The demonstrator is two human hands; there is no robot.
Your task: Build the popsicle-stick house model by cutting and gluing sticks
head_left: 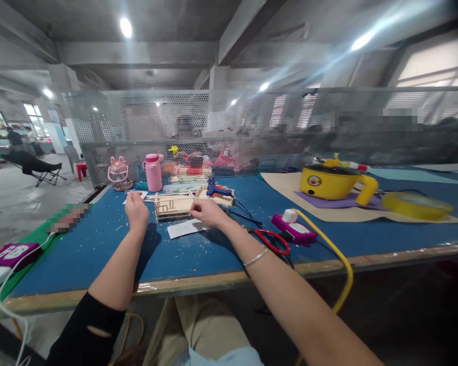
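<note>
A person's left hand (136, 207) and right hand (208, 212) are pinching, fingertips together, any held piece too small to tell, beside and over a pale wooden frame (174, 204) resting on the blue tabletop (95, 259). Slim, straight sides are already standing; what is left isn't showing.

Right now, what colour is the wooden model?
The wooden model is pale beige, as the head view shows.

The black sleeve (76, 340) has a slit (99, 331) — the trousers (209, 320) khaki, the bangle (255, 257) silver.
</note>
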